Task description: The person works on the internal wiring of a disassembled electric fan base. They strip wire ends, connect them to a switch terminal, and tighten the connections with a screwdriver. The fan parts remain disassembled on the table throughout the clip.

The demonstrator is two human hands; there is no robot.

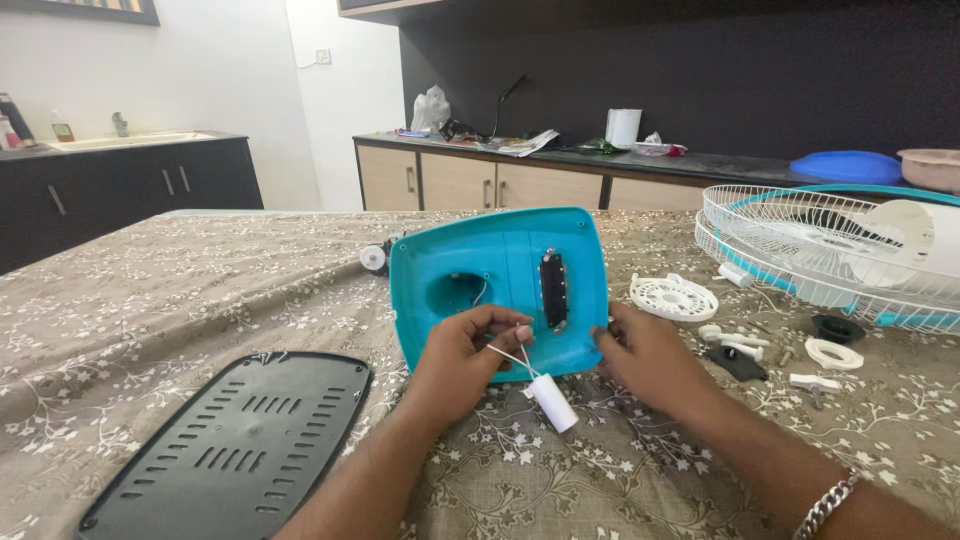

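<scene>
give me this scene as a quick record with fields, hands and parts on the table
left hand: pinches white wires of a small white cylinder
right hand: steadies the teal fan base at its lower right edge
fan base: stands tilted on edge, round hole and black panel facing the camera
black vented plate: flat, lower left
wire fan guard: right
surface: table with floral cloth

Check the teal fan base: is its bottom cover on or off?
Off. The black cover lies flat on the table, apart from the teal base, whose open underside faces the camera.
</scene>
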